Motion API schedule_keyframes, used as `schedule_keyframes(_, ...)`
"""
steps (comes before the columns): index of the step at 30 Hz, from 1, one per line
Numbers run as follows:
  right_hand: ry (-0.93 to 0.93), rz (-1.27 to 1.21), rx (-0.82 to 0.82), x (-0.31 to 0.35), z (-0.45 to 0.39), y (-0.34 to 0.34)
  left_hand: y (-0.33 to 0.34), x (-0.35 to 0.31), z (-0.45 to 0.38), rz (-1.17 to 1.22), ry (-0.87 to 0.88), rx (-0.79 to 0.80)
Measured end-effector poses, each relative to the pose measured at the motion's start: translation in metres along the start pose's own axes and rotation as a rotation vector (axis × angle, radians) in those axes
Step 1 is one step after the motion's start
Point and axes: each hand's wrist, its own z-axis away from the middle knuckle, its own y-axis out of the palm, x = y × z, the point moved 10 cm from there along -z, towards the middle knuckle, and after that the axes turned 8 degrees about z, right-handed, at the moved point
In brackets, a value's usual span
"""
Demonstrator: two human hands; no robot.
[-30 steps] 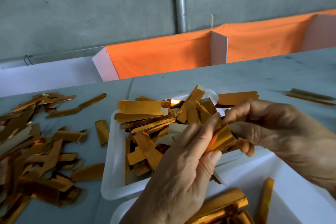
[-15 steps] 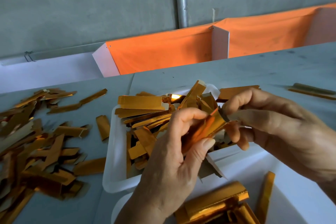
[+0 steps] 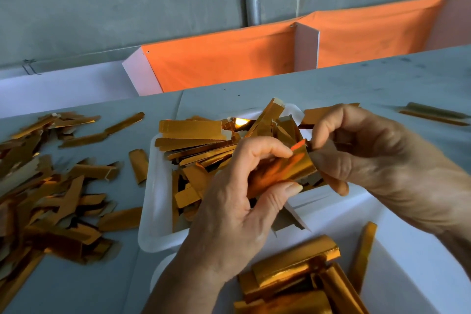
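A shiny gold card piece (image 3: 285,171) is held over a white tray (image 3: 155,201) full of flat gold card strips. My left hand (image 3: 237,211) grips the piece from below, thumb along its lower edge and fingers curled over its top. My right hand (image 3: 377,160) pinches the piece's right end between thumb and fingers. The piece is bent into a curved, partly folded shape. Its far side is hidden behind my fingers.
Several folded gold pieces (image 3: 293,278) lie in a second white tray (image 3: 418,257) at the front right. A loose heap of gold strips (image 3: 46,186) covers the grey table on the left. Two strips (image 3: 433,113) lie far right. An orange cloth bin (image 3: 224,61) runs behind the table.
Both hands have kept hold of the gold piece and worked it: my left fingers have curled over its top and the piece has bent further. The hands sit slightly higher over the tray.
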Motion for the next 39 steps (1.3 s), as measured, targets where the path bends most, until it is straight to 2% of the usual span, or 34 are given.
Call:
schedule_keyframes(4,0.050,0.028,0.014,-0.008,0.001,0.001,0.000,0.002,0.000,-0.026,-0.010,0.013)
schedule_keyframes(9,0.179,-0.318,0.135,-0.026,0.002,0.005,-0.001,0.003,0.000,-0.025,-0.013,0.018)
schedule_keyframes(12,0.190,-0.392,0.212,-0.031,0.002,0.009,0.000,0.001,-0.001,-0.040,-0.003,0.025)
schedule_keyframes(17,0.227,-0.501,0.197,-0.037,0.003,0.012,-0.001,0.001,-0.001,-0.056,0.002,0.009)
schedule_keyframes(25,0.269,-0.494,0.201,-0.043,0.003,0.018,0.000,0.004,-0.001,-0.056,-0.007,0.021)
schedule_keyframes(39,0.219,-0.385,0.203,-0.039,0.001,0.014,0.001,0.002,-0.001,-0.072,-0.001,0.021)
